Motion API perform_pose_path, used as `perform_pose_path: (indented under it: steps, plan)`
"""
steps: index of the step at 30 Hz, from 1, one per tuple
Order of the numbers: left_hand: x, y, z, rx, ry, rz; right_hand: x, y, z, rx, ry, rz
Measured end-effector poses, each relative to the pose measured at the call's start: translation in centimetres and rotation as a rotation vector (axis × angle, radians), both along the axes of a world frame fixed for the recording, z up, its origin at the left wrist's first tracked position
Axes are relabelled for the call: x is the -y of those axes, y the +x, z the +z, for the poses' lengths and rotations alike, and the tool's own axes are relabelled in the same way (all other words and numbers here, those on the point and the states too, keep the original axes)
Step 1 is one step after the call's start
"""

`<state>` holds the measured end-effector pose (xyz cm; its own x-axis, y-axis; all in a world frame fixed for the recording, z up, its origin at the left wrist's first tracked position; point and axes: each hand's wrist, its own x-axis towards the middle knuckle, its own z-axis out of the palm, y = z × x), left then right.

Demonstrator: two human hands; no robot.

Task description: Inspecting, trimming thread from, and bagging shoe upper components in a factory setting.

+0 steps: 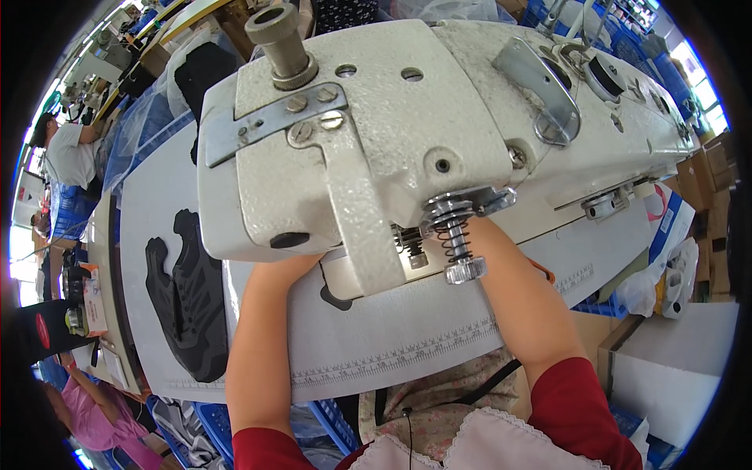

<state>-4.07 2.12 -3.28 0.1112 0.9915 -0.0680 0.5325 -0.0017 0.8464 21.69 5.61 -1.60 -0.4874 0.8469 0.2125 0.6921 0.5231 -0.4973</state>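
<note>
A cream-white sewing machine [407, 117] fills the upper middle and covers most of both hands. My left hand [291, 268] reaches beneath its left end, and only the wrist side shows. My right hand [479, 236] goes under the machine behind the spring tension knob [454, 235]; its fingers are hidden. Between my arms, the edge of a small dark piece [335, 299] shows beside the pale bed plate [364, 282]. What either hand holds or touches cannot be seen. Left of my left forearm lie black shoe upper pieces [192, 305] with cut-out patterning.
A printed ruler [415, 354] runs along the grey table's [329, 337] near edge. Blue crates [333, 423] stand below. At right are a white box [666, 368] and plastic bags [677, 274]. Two people, one in white [70, 153], one in pink [98, 415], are at left.
</note>
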Motion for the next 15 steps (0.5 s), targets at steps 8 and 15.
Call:
perform_pose_path:
  steps: [8,15]
  plan:
    - [-0.3,0.1,-0.8,-0.014,0.056,-0.033,0.1,0.3,0.0,0.022,0.075,0.007]
    - [-0.4,-0.7,-1.4,-0.028,0.108,-0.062,-0.1,0.2,0.3,0.039,0.143,0.013]
